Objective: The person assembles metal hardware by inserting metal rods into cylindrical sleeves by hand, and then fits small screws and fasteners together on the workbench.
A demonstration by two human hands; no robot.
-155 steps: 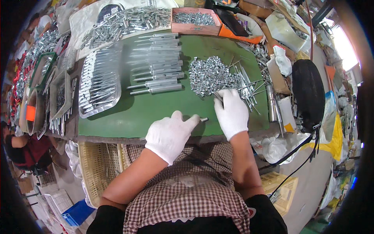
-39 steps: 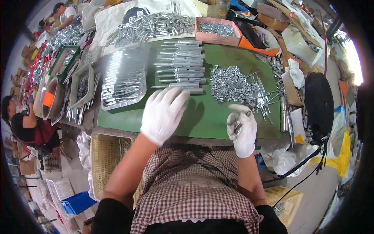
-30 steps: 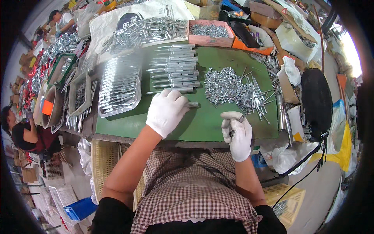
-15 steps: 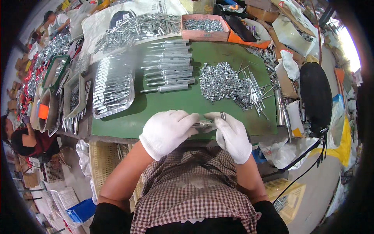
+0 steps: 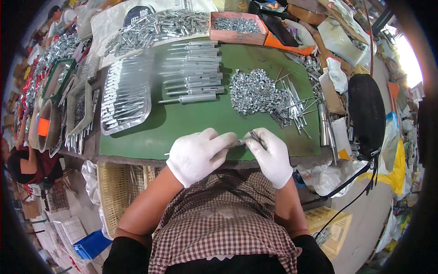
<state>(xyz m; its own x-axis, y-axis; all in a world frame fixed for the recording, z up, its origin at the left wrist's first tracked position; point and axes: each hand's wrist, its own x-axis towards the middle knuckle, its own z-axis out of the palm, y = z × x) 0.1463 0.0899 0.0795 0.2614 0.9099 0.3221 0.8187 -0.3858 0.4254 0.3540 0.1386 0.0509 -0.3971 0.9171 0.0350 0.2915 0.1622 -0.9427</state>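
Observation:
White gloves cover both hands, which meet over the front edge of the green work mat (image 5: 191, 121). My left hand (image 5: 198, 155) is closed around a slim metal rod (image 5: 167, 154); a thin end pokes out beyond the wrist side, and the rest is hidden by the glove. A short silvery piece (image 5: 239, 143) shows between the two hands. The fingers of my right hand (image 5: 271, 157) pinch a small dark metal piece (image 5: 254, 135) at the fingertips and touch the silvery piece's end. Farther off lie a heap of small metal fittings (image 5: 255, 91) and several loose thin rods (image 5: 296, 107).
A row of metal tubes with thin shafts (image 5: 196, 98) lies at mid-mat. Left of it stands a clear tray (image 5: 148, 109) of similar parts. Behind are a pink box (image 5: 237, 37) of small parts and a heap of metal tubes (image 5: 157, 29). A black pouch (image 5: 366, 114) hangs right.
My right hand has come closer to the left, narrowing the gap around the silvery piece. The whole scene has shifted slightly left and up in view.

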